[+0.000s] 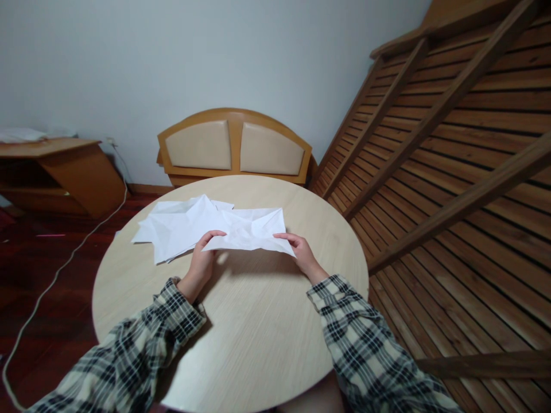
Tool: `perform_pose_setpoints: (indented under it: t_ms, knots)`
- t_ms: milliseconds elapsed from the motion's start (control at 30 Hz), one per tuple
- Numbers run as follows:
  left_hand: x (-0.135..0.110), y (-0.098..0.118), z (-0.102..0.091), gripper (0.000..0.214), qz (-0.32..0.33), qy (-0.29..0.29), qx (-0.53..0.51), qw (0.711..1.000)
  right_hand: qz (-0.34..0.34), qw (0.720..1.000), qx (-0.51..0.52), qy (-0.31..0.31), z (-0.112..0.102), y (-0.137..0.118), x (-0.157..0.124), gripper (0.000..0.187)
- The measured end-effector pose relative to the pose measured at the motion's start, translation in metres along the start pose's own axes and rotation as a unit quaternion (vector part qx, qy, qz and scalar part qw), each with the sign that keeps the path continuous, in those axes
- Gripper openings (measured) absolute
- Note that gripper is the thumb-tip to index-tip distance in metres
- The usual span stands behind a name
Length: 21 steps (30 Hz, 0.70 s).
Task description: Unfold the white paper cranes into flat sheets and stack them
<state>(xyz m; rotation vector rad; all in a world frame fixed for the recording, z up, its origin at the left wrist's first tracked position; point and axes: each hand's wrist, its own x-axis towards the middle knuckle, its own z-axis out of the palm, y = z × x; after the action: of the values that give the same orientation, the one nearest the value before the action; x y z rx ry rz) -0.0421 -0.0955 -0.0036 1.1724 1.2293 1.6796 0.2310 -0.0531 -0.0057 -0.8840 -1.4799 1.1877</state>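
Observation:
A creased sheet of white paper (253, 229) is held up above the round table, its near edge lifted toward me. My left hand (204, 258) pinches its left side, thumb on top and fingers underneath. On the opposite side, my right hand (301, 252) grips the paper the same way, with most of its fingers hidden below. Fold lines run across the sheet toward its far right corner. Just left of it, a loose pile of creased white papers (178, 229) lies on the table, partly overlapped by the held sheet.
The pale round table (258, 332) fills the middle. Behind it stands a wooden headboard (235, 140) with cream panels. A slatted wooden frame (439, 189) leans at the right. At the left are a wooden desk (81, 166) and a white cable (64, 267) along the dark floor.

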Motion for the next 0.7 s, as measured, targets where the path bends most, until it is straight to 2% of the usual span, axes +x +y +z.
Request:
perform_pose_setpoints:
  t_ms: [133, 267, 433, 700]
  knots:
    - [0.002, 0.002, 0.000, 0.021, -0.041, 0.016, -0.066, 0.997, -0.039, 0.998, -0.042, -0.008, 0.000, -0.007, -0.002, 0.024]
    - [0.001, 0.003, -0.001, 0.021, -0.039, 0.021, -0.068, 0.997, -0.062, 0.996, -0.064, -0.016, 0.002, -0.011, -0.004, 0.028]
    - [-0.001, 0.004, -0.001, 0.023, -0.021, 0.011, -0.046, 0.999, -0.040, 0.998, -0.051, 0.009, 0.007, -0.008, -0.003, 0.040]
    - [-0.001, 0.012, 0.006, 0.018, -0.013, -0.008, -0.050, 0.999, -0.031, 0.995, -0.064, 0.065, 0.006, -0.006, 0.000, 0.042]
